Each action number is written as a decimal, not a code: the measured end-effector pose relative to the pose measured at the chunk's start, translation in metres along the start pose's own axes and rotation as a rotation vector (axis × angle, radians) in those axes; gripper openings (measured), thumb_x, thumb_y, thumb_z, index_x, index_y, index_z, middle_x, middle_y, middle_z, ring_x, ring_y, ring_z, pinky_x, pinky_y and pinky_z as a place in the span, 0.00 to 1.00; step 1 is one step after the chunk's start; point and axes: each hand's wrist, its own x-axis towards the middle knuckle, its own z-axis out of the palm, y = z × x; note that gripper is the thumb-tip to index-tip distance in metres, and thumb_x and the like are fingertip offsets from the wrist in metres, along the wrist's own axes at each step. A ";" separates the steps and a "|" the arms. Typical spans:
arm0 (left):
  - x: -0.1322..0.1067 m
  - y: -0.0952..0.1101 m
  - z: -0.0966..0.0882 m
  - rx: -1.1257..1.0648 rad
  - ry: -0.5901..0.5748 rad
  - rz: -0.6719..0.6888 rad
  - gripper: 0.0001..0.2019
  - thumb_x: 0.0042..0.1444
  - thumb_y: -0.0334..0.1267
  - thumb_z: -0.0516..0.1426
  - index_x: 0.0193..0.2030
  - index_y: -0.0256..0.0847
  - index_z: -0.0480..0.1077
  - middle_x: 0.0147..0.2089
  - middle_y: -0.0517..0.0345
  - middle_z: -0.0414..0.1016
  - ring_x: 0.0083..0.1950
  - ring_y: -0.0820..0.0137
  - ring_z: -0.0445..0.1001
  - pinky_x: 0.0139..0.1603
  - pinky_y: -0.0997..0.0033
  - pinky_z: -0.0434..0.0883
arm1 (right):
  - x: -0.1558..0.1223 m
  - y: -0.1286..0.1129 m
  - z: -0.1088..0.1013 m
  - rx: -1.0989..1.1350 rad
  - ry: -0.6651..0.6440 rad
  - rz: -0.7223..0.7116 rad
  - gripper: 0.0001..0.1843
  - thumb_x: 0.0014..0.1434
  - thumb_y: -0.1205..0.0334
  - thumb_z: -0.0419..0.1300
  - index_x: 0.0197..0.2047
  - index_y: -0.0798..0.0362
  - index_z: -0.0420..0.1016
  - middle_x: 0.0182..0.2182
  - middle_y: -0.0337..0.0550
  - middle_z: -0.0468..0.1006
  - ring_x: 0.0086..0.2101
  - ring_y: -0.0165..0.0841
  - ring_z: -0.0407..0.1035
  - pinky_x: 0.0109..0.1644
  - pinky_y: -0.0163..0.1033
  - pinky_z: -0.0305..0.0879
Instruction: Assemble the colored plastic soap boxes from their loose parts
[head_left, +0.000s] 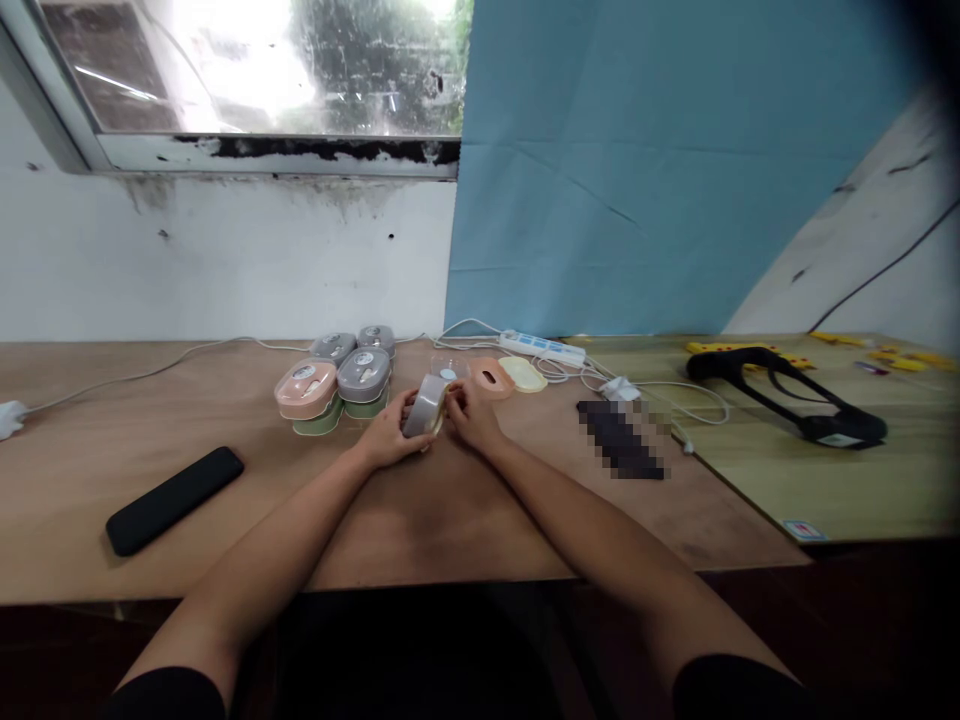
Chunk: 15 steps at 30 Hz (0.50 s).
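My left hand (388, 436) and my right hand (471, 416) meet over the middle of the wooden table (247, 530), both closed round a small oval box with a grey lid (424, 405), held tilted on its edge. Just left of it stands a cluster of similar oval boxes: a pink-lidded one (305, 388) and a grey-lidded one (364, 374) on green bases, with two more grey ones (352, 343) behind. To the right of my hands lie a pink piece (491, 377), a pale yellow piece (523, 373) and a clear one (448, 366).
A black phone (174, 499) lies at front left. A white power strip (541, 347) with cables sits at the back, a blurred dark object (621, 438) to the right. A black strap device (787, 392) and yellow parts (885, 355) rest on the adjoining lighter table.
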 end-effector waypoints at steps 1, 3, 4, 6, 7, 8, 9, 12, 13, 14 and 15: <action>0.000 0.002 -0.001 0.036 0.000 -0.010 0.41 0.46 0.51 0.64 0.63 0.37 0.55 0.56 0.44 0.70 0.52 0.56 0.72 0.53 0.58 0.69 | 0.001 0.000 -0.001 -0.013 -0.035 -0.009 0.09 0.61 0.60 0.51 0.43 0.51 0.66 0.30 0.40 0.75 0.29 0.33 0.68 0.35 0.37 0.62; 0.000 0.003 -0.003 0.106 0.008 -0.033 0.36 0.49 0.51 0.61 0.62 0.38 0.57 0.53 0.47 0.72 0.51 0.57 0.73 0.52 0.58 0.70 | 0.002 0.002 -0.004 -0.043 -0.145 -0.032 0.09 0.60 0.62 0.51 0.41 0.52 0.69 0.30 0.40 0.75 0.30 0.32 0.68 0.35 0.36 0.61; 0.000 0.004 -0.004 0.134 0.012 -0.040 0.35 0.50 0.51 0.60 0.62 0.39 0.57 0.53 0.48 0.72 0.50 0.57 0.73 0.51 0.58 0.70 | 0.003 0.003 -0.005 -0.053 -0.214 -0.045 0.08 0.58 0.62 0.52 0.40 0.52 0.70 0.30 0.39 0.75 0.31 0.32 0.67 0.35 0.36 0.61; 0.000 0.003 -0.004 0.172 0.021 -0.039 0.34 0.51 0.51 0.59 0.62 0.39 0.57 0.53 0.48 0.72 0.51 0.56 0.73 0.51 0.58 0.69 | 0.003 0.004 -0.007 -0.053 -0.345 -0.062 0.08 0.56 0.63 0.54 0.38 0.53 0.72 0.30 0.39 0.75 0.31 0.32 0.67 0.35 0.35 0.61; 0.000 0.003 -0.004 0.183 0.023 -0.031 0.34 0.51 0.50 0.58 0.62 0.39 0.57 0.53 0.48 0.72 0.52 0.56 0.72 0.51 0.58 0.69 | 0.003 0.005 -0.007 -0.043 -0.394 -0.067 0.08 0.55 0.63 0.55 0.38 0.53 0.73 0.31 0.38 0.75 0.30 0.32 0.66 0.35 0.35 0.61; 0.000 0.002 -0.004 0.189 0.018 -0.020 0.34 0.51 0.50 0.58 0.63 0.39 0.56 0.54 0.47 0.71 0.52 0.56 0.72 0.52 0.58 0.69 | 0.003 0.006 -0.008 -0.029 -0.423 -0.071 0.08 0.55 0.63 0.55 0.38 0.54 0.73 0.31 0.38 0.75 0.31 0.31 0.66 0.35 0.35 0.61; 0.000 0.002 -0.004 0.194 0.011 -0.008 0.34 0.52 0.50 0.58 0.63 0.39 0.56 0.55 0.47 0.71 0.53 0.56 0.71 0.52 0.58 0.69 | 0.003 0.007 -0.008 -0.016 -0.431 -0.075 0.08 0.55 0.62 0.55 0.38 0.54 0.73 0.31 0.39 0.76 0.31 0.32 0.66 0.36 0.35 0.61; 0.000 -0.001 -0.003 0.205 -0.002 0.036 0.33 0.52 0.49 0.58 0.63 0.39 0.56 0.56 0.47 0.70 0.55 0.55 0.70 0.54 0.58 0.68 | 0.007 0.014 -0.010 0.017 -0.352 -0.068 0.09 0.56 0.62 0.54 0.37 0.54 0.73 0.30 0.39 0.75 0.31 0.32 0.66 0.37 0.36 0.62; 0.000 -0.002 -0.003 0.207 0.006 0.051 0.33 0.52 0.49 0.58 0.62 0.39 0.57 0.56 0.46 0.70 0.55 0.55 0.70 0.55 0.58 0.67 | 0.009 0.018 -0.011 0.028 -0.297 -0.050 0.09 0.56 0.62 0.53 0.37 0.53 0.73 0.30 0.39 0.75 0.31 0.33 0.66 0.37 0.37 0.62; 0.000 -0.003 -0.002 0.207 0.021 0.067 0.32 0.53 0.49 0.58 0.61 0.39 0.58 0.56 0.46 0.70 0.55 0.56 0.70 0.55 0.57 0.67 | 0.012 0.023 -0.013 0.038 -0.226 -0.021 0.09 0.56 0.61 0.53 0.36 0.53 0.73 0.29 0.39 0.74 0.30 0.33 0.65 0.37 0.37 0.62; 0.000 -0.004 -0.002 0.206 0.039 0.082 0.31 0.53 0.49 0.58 0.61 0.38 0.59 0.55 0.47 0.70 0.55 0.56 0.70 0.56 0.57 0.67 | 0.015 0.028 -0.017 0.048 -0.138 0.016 0.10 0.55 0.60 0.53 0.37 0.53 0.73 0.28 0.39 0.74 0.30 0.32 0.65 0.36 0.36 0.62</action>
